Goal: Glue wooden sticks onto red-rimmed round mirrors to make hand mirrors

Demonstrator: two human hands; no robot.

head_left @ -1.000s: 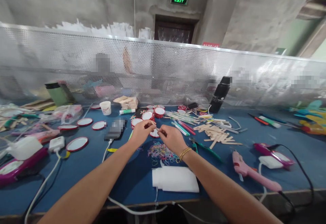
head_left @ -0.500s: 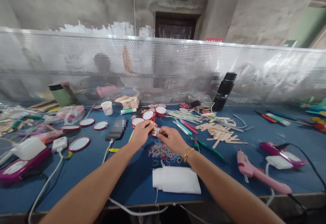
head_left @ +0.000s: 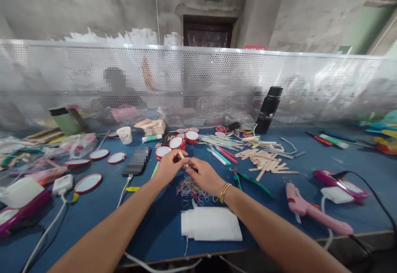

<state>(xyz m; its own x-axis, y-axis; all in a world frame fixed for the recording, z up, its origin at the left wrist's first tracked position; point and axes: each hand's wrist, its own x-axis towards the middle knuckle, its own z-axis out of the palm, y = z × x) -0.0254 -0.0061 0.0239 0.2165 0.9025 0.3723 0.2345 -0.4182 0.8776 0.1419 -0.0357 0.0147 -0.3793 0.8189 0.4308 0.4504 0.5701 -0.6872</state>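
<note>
My left hand [head_left: 171,166] pinches a small pale wooden piece [head_left: 181,156] above the middle of the blue table. Close against it, my right hand [head_left: 203,174], with a gold bracelet at the wrist, has its fingers closed near the same piece; what those fingers grip is too small to make out. Below both hands lies a tangle of coloured rubber bands [head_left: 192,191]. Red-rimmed white discs [head_left: 176,142] are stacked just behind the hands. A white folded cloth or pouch [head_left: 211,224] rests nearer the table's front edge.
Wooden sticks [head_left: 266,160], green-handled pliers [head_left: 256,186] and a pink glue gun [head_left: 316,213] lie to the right. A black bottle [head_left: 269,109] stands by the perforated metal screen [head_left: 214,87]. On the left are a phone [head_left: 137,161], a paper cup [head_left: 124,135] and loose discs [head_left: 88,183].
The view has shifted slightly, so the table's objects appear further left. Both hands remain together, and the wooden piece now stands more upright between the fingers.
</note>
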